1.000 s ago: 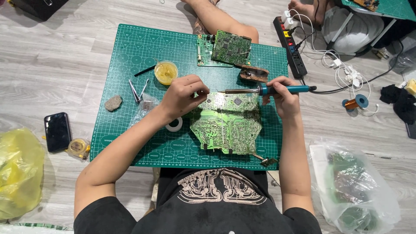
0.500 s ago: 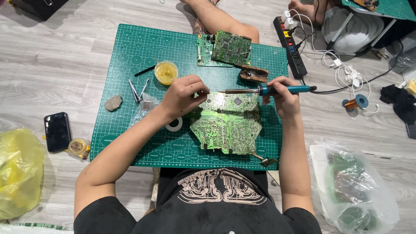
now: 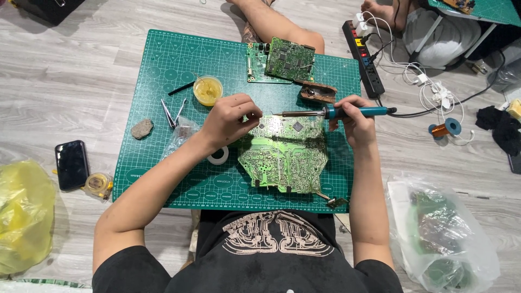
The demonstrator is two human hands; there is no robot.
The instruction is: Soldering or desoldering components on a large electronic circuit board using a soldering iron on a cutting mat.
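A large green circuit board (image 3: 285,160) lies on a green cutting mat (image 3: 168,70) in front of me. My right hand (image 3: 353,120) grips a blue-handled soldering iron (image 3: 355,112), its tip pointing left over the board's top edge. My left hand (image 3: 230,118) is closed at the board's upper left corner, fingers pinched near the iron's tip; what they pinch is too small to tell, perhaps a thin wire. A white tape roll (image 3: 218,155) lies just under my left wrist.
On the mat: a yellow flux tin (image 3: 208,90), tweezers (image 3: 172,112), two smaller boards (image 3: 288,58), a brown stand (image 3: 317,92). On the floor: a stone (image 3: 142,128), phone (image 3: 71,164), yellow bag (image 3: 24,214), power strip (image 3: 362,58), copper wire spool (image 3: 446,129), clear bag of boards (image 3: 442,233).
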